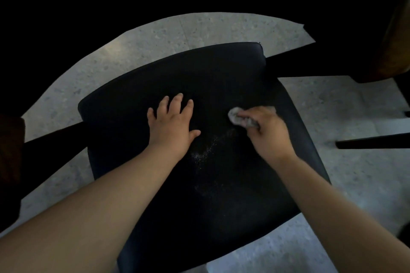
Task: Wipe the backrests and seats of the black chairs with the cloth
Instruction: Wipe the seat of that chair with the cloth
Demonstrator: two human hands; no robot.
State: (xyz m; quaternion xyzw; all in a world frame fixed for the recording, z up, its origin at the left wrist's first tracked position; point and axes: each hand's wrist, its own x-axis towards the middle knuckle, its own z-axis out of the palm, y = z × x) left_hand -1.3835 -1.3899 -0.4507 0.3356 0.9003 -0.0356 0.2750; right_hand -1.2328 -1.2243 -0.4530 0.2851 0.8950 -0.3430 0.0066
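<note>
A black padded chair seat (221, 195) fills the middle of the view, seen from above. My left hand (172, 122) rests flat on it with fingers spread, left of centre. My right hand (265, 131) grips a small crumpled grey cloth (238, 117) and presses it onto the seat just right of centre. A faint trail of pale specks (206, 153) lies on the seat between my hands. The chair's backrest is not distinguishable in the dark.
Grey speckled floor (221, 26) surrounds the seat. A dark bar (372, 143) juts in from the right. Black chair arms or frame parts (51, 137) extend left and right. A brownish object (397, 40) stands at the upper right.
</note>
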